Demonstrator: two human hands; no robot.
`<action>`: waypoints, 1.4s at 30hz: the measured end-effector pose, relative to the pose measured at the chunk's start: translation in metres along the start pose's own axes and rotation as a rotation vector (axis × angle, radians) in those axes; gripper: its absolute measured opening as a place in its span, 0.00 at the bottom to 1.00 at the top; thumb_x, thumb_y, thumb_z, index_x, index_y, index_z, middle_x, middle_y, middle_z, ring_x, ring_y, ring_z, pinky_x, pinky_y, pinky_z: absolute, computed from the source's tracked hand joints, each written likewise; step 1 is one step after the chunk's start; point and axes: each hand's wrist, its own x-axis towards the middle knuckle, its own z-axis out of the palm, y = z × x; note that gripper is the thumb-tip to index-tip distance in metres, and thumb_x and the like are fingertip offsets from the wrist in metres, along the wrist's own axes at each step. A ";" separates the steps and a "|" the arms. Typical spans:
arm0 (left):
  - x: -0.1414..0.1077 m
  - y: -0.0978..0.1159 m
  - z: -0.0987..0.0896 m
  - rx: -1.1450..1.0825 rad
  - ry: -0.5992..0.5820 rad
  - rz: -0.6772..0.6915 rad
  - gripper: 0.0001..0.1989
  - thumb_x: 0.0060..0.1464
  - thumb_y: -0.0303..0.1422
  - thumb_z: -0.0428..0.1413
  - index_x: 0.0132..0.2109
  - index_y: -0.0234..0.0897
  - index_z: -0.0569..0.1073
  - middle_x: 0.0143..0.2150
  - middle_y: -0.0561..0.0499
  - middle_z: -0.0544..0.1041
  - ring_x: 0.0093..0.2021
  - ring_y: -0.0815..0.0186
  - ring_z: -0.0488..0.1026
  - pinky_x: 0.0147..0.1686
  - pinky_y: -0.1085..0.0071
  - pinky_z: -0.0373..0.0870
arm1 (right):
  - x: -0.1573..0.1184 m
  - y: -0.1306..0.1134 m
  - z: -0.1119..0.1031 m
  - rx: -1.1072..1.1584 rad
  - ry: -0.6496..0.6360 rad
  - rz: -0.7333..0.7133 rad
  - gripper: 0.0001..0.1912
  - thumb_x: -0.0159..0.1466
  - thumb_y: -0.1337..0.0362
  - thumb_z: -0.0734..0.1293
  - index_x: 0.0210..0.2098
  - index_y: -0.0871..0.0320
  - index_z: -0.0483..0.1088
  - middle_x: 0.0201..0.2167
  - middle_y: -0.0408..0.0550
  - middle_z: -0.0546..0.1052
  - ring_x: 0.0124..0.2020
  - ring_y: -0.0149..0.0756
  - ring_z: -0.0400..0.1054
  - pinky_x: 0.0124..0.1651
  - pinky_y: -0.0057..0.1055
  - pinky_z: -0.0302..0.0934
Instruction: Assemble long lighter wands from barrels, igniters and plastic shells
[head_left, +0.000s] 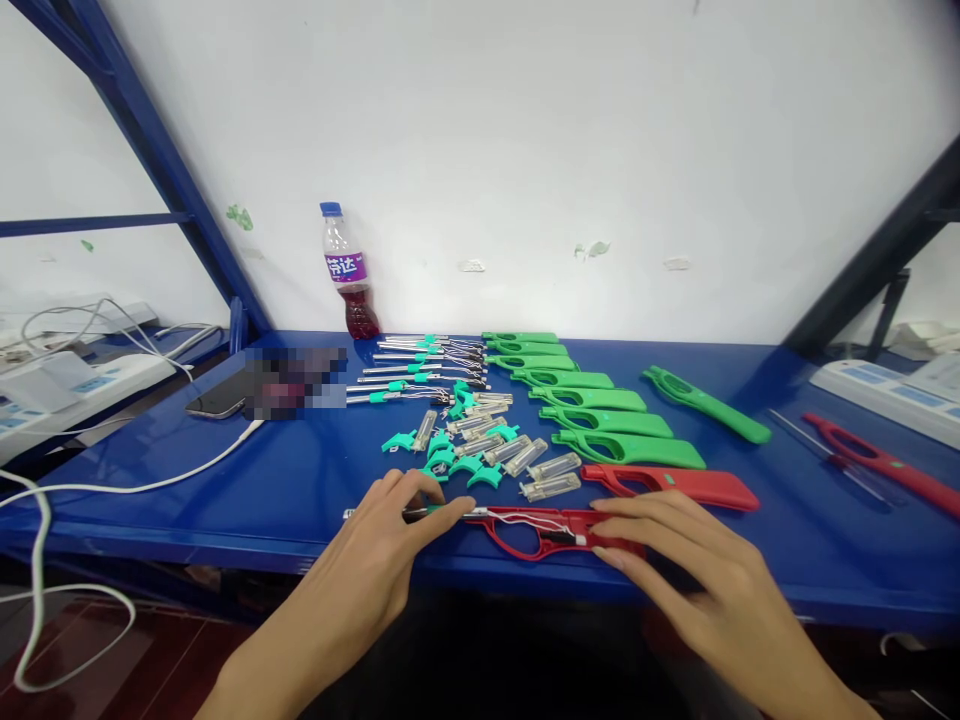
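Near the front edge of the table, an open red lighter handle shell (517,551) lies with its hollow side up. My left hand (379,548) pinches a metal lighter tube (475,513) at the shell's left end. White wires (529,519) run from the tube along the shell to a small black igniter part (561,538). My right hand (701,552) is closed with thumb and fingertips on the shell's right part, which the fingers partly cover. Just beyond lie clear fuel tanks (551,486) and turquoise trigger pieces (442,452), several of each.
Several metal tubes with wires (405,377) lie behind, beside a row of green handle shells (622,450) and a red shell (705,487). A screwdriver (855,475) lies right. At left are a phone (217,392), a white cable (135,489) and a drink bottle (349,270).
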 end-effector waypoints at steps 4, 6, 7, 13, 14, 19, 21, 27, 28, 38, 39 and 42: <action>-0.003 -0.005 0.005 -0.015 -0.036 -0.011 0.44 0.61 0.11 0.38 0.72 0.62 0.62 0.58 0.49 0.67 0.50 0.62 0.67 0.49 0.59 0.73 | -0.001 0.001 0.001 -0.005 -0.008 -0.001 0.05 0.75 0.58 0.69 0.49 0.45 0.77 0.49 0.36 0.84 0.49 0.36 0.78 0.56 0.35 0.68; -0.004 -0.006 0.006 -0.022 -0.060 -0.020 0.46 0.61 0.11 0.38 0.73 0.64 0.61 0.58 0.49 0.67 0.50 0.62 0.68 0.50 0.58 0.73 | -0.002 0.002 0.001 -0.010 -0.011 -0.004 0.05 0.75 0.58 0.69 0.49 0.45 0.77 0.49 0.36 0.84 0.50 0.37 0.77 0.57 0.35 0.67; -0.005 -0.005 0.006 -0.014 -0.064 -0.027 0.46 0.61 0.10 0.38 0.73 0.64 0.61 0.58 0.49 0.67 0.50 0.61 0.68 0.50 0.57 0.74 | -0.002 0.002 0.001 -0.011 -0.013 -0.004 0.05 0.75 0.58 0.69 0.49 0.45 0.77 0.49 0.36 0.84 0.50 0.37 0.77 0.57 0.36 0.67; 0.000 0.004 -0.004 0.119 -0.008 0.021 0.47 0.54 0.09 0.38 0.72 0.53 0.66 0.55 0.45 0.72 0.50 0.57 0.72 0.49 0.51 0.77 | -0.001 0.002 0.001 -0.009 -0.011 -0.001 0.05 0.75 0.58 0.69 0.49 0.45 0.77 0.49 0.36 0.83 0.50 0.35 0.77 0.56 0.34 0.67; 0.001 0.005 -0.005 0.137 -0.003 0.035 0.47 0.53 0.09 0.38 0.72 0.52 0.67 0.55 0.45 0.73 0.49 0.57 0.73 0.48 0.51 0.78 | -0.001 0.002 0.001 -0.010 -0.008 -0.001 0.05 0.75 0.58 0.69 0.49 0.45 0.77 0.49 0.36 0.83 0.50 0.35 0.77 0.56 0.34 0.67; 0.004 0.008 -0.004 0.163 0.039 0.066 0.45 0.53 0.09 0.38 0.70 0.50 0.70 0.53 0.45 0.75 0.49 0.57 0.75 0.49 0.50 0.79 | 0.000 0.001 0.001 -0.011 -0.004 0.008 0.05 0.75 0.57 0.70 0.48 0.46 0.78 0.48 0.38 0.84 0.49 0.38 0.78 0.54 0.36 0.69; 0.004 0.008 -0.002 0.154 0.042 0.061 0.46 0.52 0.09 0.39 0.71 0.51 0.69 0.54 0.45 0.75 0.50 0.57 0.76 0.51 0.48 0.78 | 0.000 0.000 0.000 -0.007 0.003 0.011 0.06 0.74 0.56 0.70 0.48 0.46 0.79 0.47 0.39 0.84 0.48 0.39 0.78 0.53 0.36 0.71; 0.001 0.010 -0.005 0.184 0.061 0.062 0.46 0.52 0.09 0.40 0.71 0.49 0.68 0.55 0.45 0.75 0.50 0.58 0.76 0.49 0.53 0.80 | 0.000 0.001 0.000 -0.005 -0.005 0.025 0.05 0.74 0.57 0.70 0.47 0.46 0.79 0.47 0.41 0.84 0.48 0.41 0.79 0.53 0.38 0.71; 0.001 0.010 -0.006 0.194 0.069 0.068 0.45 0.52 0.10 0.40 0.70 0.49 0.69 0.54 0.45 0.76 0.49 0.58 0.76 0.48 0.54 0.80 | 0.000 0.001 0.000 -0.002 -0.003 0.024 0.05 0.74 0.58 0.70 0.47 0.46 0.79 0.47 0.41 0.84 0.48 0.41 0.79 0.53 0.38 0.71; 0.006 0.010 -0.009 0.235 0.135 0.107 0.40 0.57 0.11 0.39 0.66 0.46 0.73 0.51 0.44 0.78 0.44 0.60 0.78 0.42 0.59 0.82 | 0.000 -0.001 0.000 0.006 -0.013 0.027 0.05 0.74 0.57 0.70 0.48 0.46 0.78 0.48 0.40 0.84 0.48 0.40 0.78 0.53 0.38 0.71; 0.006 0.010 -0.008 0.240 0.143 0.113 0.40 0.55 0.10 0.39 0.66 0.46 0.73 0.52 0.44 0.78 0.45 0.60 0.78 0.42 0.59 0.82 | 0.000 -0.001 0.000 0.006 -0.012 0.025 0.05 0.74 0.57 0.70 0.48 0.46 0.78 0.48 0.40 0.84 0.48 0.40 0.78 0.53 0.38 0.71; 0.004 0.010 -0.007 0.240 0.161 0.126 0.41 0.53 0.09 0.39 0.65 0.46 0.73 0.55 0.44 0.77 0.48 0.59 0.78 0.43 0.58 0.81 | 0.000 0.000 0.000 -0.001 -0.009 0.019 0.05 0.74 0.58 0.70 0.48 0.46 0.78 0.48 0.39 0.84 0.48 0.39 0.78 0.53 0.38 0.71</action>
